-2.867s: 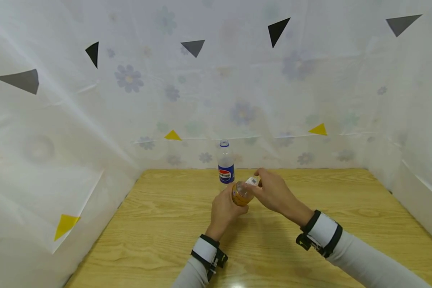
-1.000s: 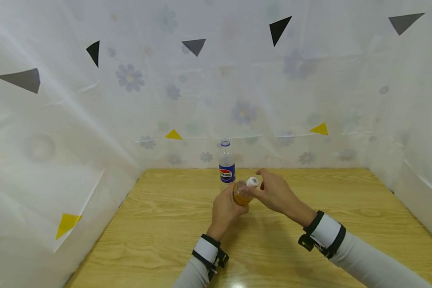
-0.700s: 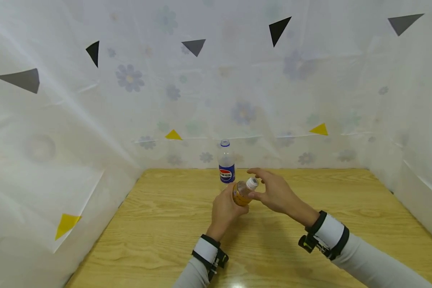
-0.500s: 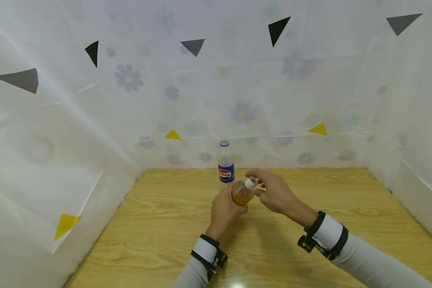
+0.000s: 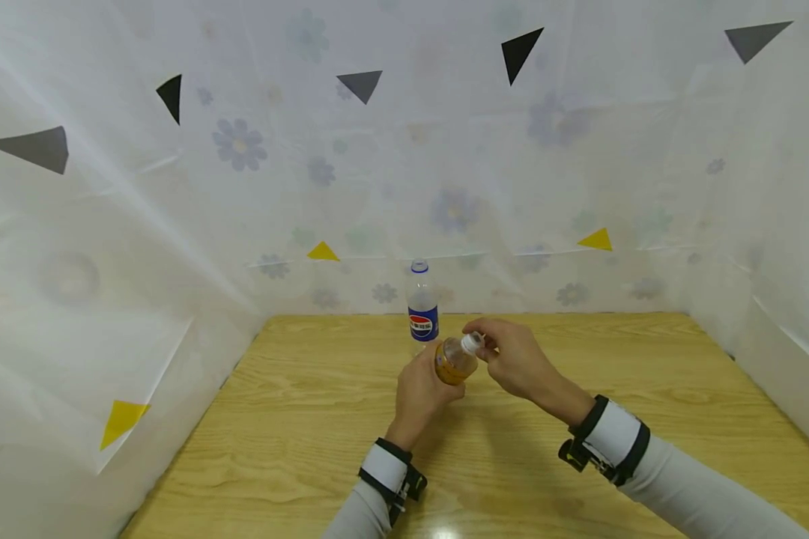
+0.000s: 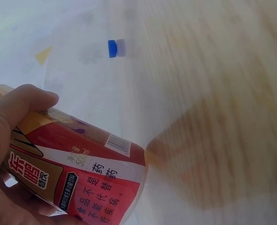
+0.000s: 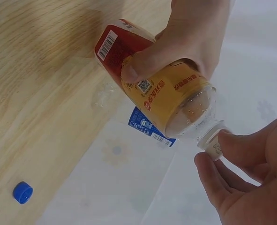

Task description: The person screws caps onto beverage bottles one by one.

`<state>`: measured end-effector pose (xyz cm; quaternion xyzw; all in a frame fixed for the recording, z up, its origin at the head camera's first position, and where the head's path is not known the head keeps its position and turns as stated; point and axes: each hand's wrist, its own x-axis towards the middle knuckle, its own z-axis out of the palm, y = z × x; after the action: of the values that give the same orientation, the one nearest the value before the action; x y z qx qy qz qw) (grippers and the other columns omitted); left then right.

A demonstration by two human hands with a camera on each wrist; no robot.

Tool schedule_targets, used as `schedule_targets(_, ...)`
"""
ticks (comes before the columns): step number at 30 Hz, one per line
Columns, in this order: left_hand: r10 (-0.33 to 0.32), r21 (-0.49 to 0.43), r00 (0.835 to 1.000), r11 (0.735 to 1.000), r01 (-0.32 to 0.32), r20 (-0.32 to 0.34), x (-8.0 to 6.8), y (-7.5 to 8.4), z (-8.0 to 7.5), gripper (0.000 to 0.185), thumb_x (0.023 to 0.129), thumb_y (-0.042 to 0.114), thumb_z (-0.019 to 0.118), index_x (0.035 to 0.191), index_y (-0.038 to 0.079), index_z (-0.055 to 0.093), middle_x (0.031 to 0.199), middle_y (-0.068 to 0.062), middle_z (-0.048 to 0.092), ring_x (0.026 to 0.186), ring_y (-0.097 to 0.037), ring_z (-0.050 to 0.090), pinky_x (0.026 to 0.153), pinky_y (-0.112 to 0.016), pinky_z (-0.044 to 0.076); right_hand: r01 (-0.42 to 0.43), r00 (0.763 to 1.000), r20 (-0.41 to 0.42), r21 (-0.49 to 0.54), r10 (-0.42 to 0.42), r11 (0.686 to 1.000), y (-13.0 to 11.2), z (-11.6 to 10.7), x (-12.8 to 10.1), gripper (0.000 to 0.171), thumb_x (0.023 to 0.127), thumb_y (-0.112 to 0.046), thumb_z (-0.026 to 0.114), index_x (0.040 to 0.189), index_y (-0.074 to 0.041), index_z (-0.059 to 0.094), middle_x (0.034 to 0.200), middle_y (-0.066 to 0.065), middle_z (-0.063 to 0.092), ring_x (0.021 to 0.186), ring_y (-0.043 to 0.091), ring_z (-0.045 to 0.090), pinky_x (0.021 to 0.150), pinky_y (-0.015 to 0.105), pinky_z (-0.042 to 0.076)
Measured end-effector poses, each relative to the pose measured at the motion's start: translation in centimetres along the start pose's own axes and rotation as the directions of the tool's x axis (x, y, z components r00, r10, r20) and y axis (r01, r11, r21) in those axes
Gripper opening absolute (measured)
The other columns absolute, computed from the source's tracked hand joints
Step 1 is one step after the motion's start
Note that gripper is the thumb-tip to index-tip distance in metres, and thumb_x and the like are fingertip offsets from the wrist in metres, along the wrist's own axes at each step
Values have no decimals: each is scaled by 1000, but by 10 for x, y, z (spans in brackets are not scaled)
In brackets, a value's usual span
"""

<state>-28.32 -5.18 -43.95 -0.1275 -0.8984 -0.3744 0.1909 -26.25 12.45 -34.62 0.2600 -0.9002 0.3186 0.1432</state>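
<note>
Clear glossy plastic bottle with a paper-like label, over a smooth, varnished wood table.

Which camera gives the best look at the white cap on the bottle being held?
The right wrist view: the white cap fills the foreground, pinched by the right hand. The head view shows it small. The left wrist view shows only the bottle's label, not the cap.

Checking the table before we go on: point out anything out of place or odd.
A small blue cap lies loose on the wooden table, on no bottle. The tilted orange-labelled bottle is merely held by the left hand, the right hand pinching its white cap; nothing is spilled.
</note>
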Motion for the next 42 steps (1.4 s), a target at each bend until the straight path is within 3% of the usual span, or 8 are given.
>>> schedule_targets(9,-12,-1,1000,1000,12,-1,1,1,-1,73,66,18,92,132,10,61,107,-7,74,90,-20,69,79,-37,57,-26,999,-40,-11,26,1000,5,5,2,21,94,-8,71,113,-2,71,87,6,70,69,13,61,60,29,52)
schedule_targets(18,-21,12,1000,1000,21,7,0,2,-1,67,65,18,92,124,12,61,104,-5,73,88,-19,68,77,-36,56,-72,996,-56,4,72,997,9,7,1,22,97,-27,71,91,-7,65,68,-1,59,54,11,46,48,26,39)
schedule_targets(23,-33,21,999,999,33,14,0,0,1,67,67,19,92,125,13,61,104,-5,73,88,-18,68,78,-35,56,-130,991,16,0,130,991,7,6,0,33,99,-33,67,107,-2,63,75,4,62,57,15,51,49,29,42)
schedule_targets(27,-32,28,999,999,32,14,0,0,1,66,67,20,92,124,13,61,103,-5,72,88,-19,67,78,-36,56,-156,987,42,-17,156,988,5,5,-2,54,96,-39,70,129,3,58,103,15,70,83,27,66,65,39,54)
schedule_targets(30,-31,24,999,999,31,16,0,1,1,67,67,20,93,125,13,61,105,-5,73,90,-19,68,80,-37,57,-115,993,13,-39,115,993,4,6,-4,58,92,-32,76,135,1,57,121,20,69,105,37,68,81,49,57)
schedule_targets(34,-24,17,1000,1000,24,5,0,1,1,69,66,18,93,127,12,61,107,-6,73,91,-21,69,80,-39,57,-26,999,-28,-57,24,998,3,6,-4,52,87,-11,80,134,-2,60,126,21,68,114,42,66,88,56,55)
schedule_targets(37,-20,18,1000,1000,21,-5,0,0,1,70,64,18,94,126,12,61,106,-6,73,90,-21,69,79,-39,57,29,999,-45,-54,-31,998,1,6,-4,47,85,3,76,130,-2,64,123,20,70,107,38,69,85,53,57)
schedule_targets(42,-22,23,1000,1000,21,2,0,0,2,69,64,19,94,125,12,61,105,-5,73,89,-20,69,79,-37,56,39,998,-52,-35,-41,999,2,7,-5,36,88,10,66,121,-3,69,109,14,73,77,20,64,66,34,55)
